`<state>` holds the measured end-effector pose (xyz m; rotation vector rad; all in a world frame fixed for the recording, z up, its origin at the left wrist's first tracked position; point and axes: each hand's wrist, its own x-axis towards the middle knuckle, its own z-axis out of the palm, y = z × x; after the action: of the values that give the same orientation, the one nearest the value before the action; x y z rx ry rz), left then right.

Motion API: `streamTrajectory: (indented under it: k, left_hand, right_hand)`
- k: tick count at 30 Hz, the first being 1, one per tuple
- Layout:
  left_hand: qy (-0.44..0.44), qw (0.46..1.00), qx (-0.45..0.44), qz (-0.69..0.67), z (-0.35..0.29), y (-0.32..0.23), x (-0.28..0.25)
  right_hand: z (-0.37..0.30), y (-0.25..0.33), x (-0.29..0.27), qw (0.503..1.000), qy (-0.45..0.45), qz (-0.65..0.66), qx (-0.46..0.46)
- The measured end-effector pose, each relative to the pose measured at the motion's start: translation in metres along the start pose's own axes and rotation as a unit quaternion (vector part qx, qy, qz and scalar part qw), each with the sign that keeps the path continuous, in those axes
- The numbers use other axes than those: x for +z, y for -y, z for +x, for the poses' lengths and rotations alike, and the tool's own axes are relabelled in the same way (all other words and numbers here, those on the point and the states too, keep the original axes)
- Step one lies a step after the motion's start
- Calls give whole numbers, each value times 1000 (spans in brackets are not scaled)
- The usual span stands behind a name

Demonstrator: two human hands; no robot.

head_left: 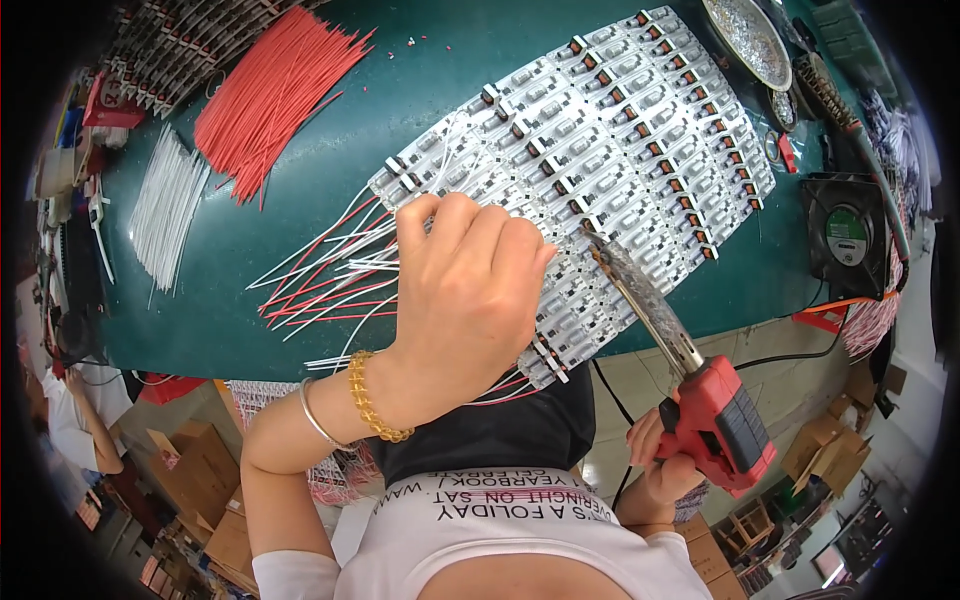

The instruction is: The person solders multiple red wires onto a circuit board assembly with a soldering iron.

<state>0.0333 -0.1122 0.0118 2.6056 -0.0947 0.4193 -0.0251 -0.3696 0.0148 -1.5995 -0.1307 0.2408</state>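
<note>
A wide panel of white LED modules (640, 130) lies on the green table, with rows of small black-and-copper parts across it. Over its near left part my left hand (470, 290) is closed, knuckles up; its fingertips are hidden, so whatever they pinch does not show. Red and white wires (330, 270) stick out to the left from under this hand. My right hand (665, 465) grips a red-and-black pistol-shaped soldering iron (715, 420). Its long metal barrel points up and left, and the tip is at the modules just right of my left hand.
A bundle of red wires (280, 90) and one of white wires (168, 210) lie on the left of the green table (420, 85). At the right are a metal dish (752, 40), a black fan (848, 235) and a dark cable (800, 355). Cardboard boxes (200, 470) stand below.
</note>
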Motion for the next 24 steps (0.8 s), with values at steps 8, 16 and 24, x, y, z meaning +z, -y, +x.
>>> streamTrajectory:
  k: [8,16,24]
  left_hand:
    - [-4,1000,3,2,0,0,2]
    - [-9,1000,10,3,1,0,4]
    - [-18,1000,11,-9,2,0,4]
  right_hand:
    - [-5,13,5,995,-43,-4,86]
    - [-10,12,-2,993,-53,-45,93]
    - [-1,22,5,991,-50,-2,121]
